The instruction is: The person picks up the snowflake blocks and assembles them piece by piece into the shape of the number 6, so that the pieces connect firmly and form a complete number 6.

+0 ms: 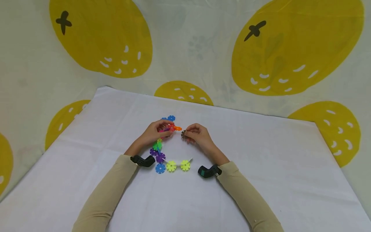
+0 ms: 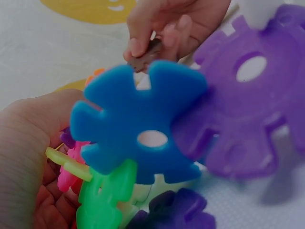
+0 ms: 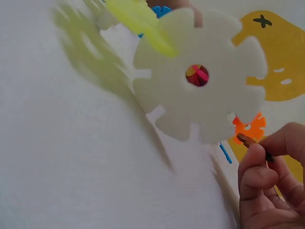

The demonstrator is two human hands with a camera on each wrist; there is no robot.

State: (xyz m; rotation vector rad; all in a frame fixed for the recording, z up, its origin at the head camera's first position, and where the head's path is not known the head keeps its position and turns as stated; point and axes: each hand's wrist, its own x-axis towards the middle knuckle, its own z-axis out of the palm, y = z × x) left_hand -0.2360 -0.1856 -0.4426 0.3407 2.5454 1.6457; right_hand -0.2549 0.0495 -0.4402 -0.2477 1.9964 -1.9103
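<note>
My left hand [image 1: 151, 132] grips a joined chain of notched plastic discs near its pink and red pieces. An orange disc [image 1: 178, 128] sticks out from that end, facing the other hand. Between thumb and fingers, my right hand [image 1: 202, 137] pinches a brown notched disc [image 1: 183, 134], a small gap away from the orange one. Blue [image 2: 114, 114], purple [image 2: 224, 109] and green [image 2: 106, 198] discs of the chain fill the left wrist view and hide part of the left hand. A white disc [image 3: 164, 102] looms large in the right wrist view.
The chain bends along the white tablecloth [image 1: 261, 180] to two yellow-green discs [image 1: 171, 166] with white pieces, beside a blue disc [image 1: 160, 168]. More blue discs [image 1: 171, 118] lie beyond the left hand. A cloth with yellow fruit prints [image 1: 191, 48] hangs behind the table.
</note>
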